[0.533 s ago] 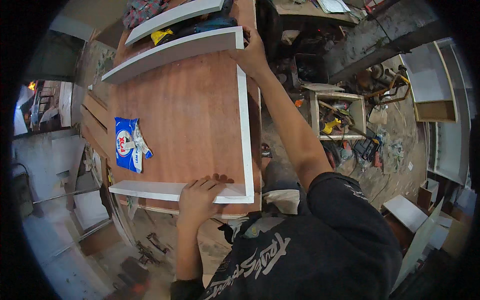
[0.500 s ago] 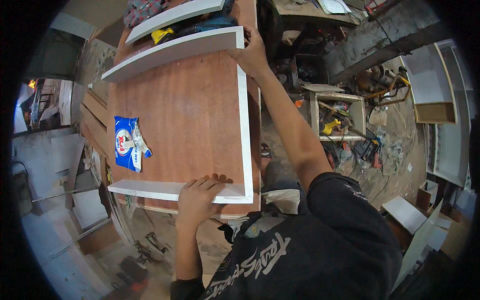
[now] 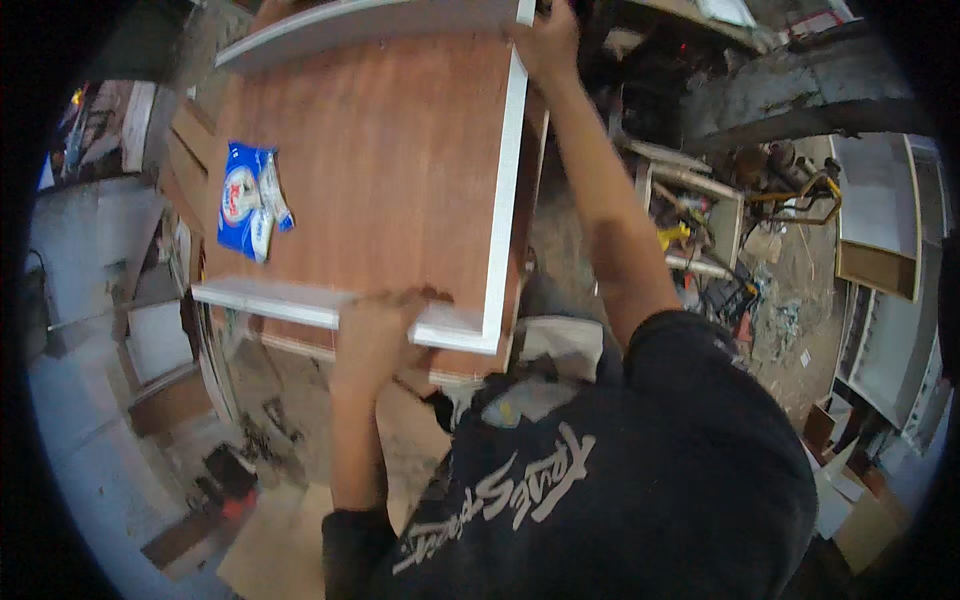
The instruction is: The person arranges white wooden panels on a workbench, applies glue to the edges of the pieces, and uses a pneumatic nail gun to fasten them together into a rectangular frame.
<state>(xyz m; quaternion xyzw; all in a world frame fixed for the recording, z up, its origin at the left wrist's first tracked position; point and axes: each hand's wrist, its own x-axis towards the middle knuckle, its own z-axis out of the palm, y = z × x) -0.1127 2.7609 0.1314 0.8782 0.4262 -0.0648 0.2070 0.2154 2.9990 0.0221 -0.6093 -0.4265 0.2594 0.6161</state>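
A three-sided frame of white boards (image 3: 507, 200) stands on edge on a brown wooden tabletop (image 3: 370, 170), its left side without a board. My left hand (image 3: 375, 335), blurred by motion, is closed over the near board a little left of the near right corner. At the far right corner, my right hand (image 3: 548, 45) grips the frame, fingers on the outer side and thumb toward the inside. Within the frame, at the left, lies a blue and white glue packet (image 3: 245, 200) with a crumpled, torn side.
To the right, an open wooden box (image 3: 735, 225) holds tools on the cluttered floor. White cabinet carcasses (image 3: 880, 200) stand at the far right. A thick grey beam (image 3: 800, 85) crosses the upper right. Boards and panels (image 3: 160, 335) lean at the left.
The view has shifted and turned slightly, so the tabletop, frame and packet appear higher in the picture. Both hands keep their places on the frame. The things beyond the far board have mostly left view.
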